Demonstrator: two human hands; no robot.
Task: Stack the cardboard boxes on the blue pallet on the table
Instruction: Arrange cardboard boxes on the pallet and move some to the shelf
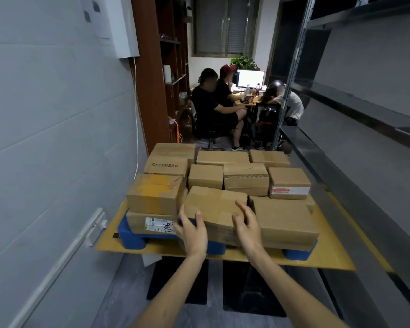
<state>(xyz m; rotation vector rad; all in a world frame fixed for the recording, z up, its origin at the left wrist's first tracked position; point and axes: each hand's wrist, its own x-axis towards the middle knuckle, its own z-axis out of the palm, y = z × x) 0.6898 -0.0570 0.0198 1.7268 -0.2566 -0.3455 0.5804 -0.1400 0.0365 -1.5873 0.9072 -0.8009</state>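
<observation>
Several brown cardboard boxes stand stacked on a blue pallet point(131, 235) that lies on a yellow table top point(329, 254). At the front middle sits a plain box point(214, 205), tilted slightly. My left hand point(192, 230) is at its front left corner, fingers relaxed and touching the box. At the box's front right edge is my right hand point(246, 223), fingers spread and loosely curved against it. A box with a yellow stain point(155, 194) stands to the left, and a wide flat box point(285, 220) to the right.
A grey wall runs close along the left. Metal shelving point(355, 107) lines the right side. Three people sit at a desk with a monitor point(250, 78) beyond the table. A brown bookcase point(159, 67) stands at the back left.
</observation>
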